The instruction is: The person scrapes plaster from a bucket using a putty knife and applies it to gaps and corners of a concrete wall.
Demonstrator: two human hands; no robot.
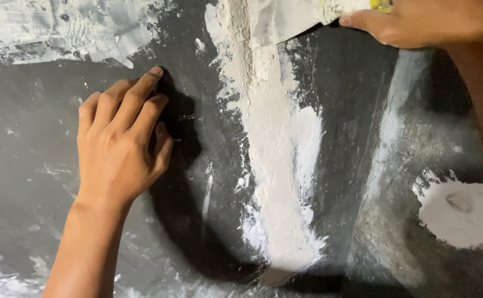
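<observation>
White filler (277,182) already covers one long strip down the dark wall (43,182), and we keep our left hand (120,149) flat, fingers together, while our right hand (423,22) pinches the putty knife (291,19) at the strip's top, much grey still bare.

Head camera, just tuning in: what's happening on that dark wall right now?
A person is spreading white filler on a dark grey wall. The right hand holds a putty knife at the top of a thick vertical strip of filler, its blade loaded with paste. The left hand rests flat against the wall, to the left of the strip. A separate round patch of filler sits at the lower right.
</observation>
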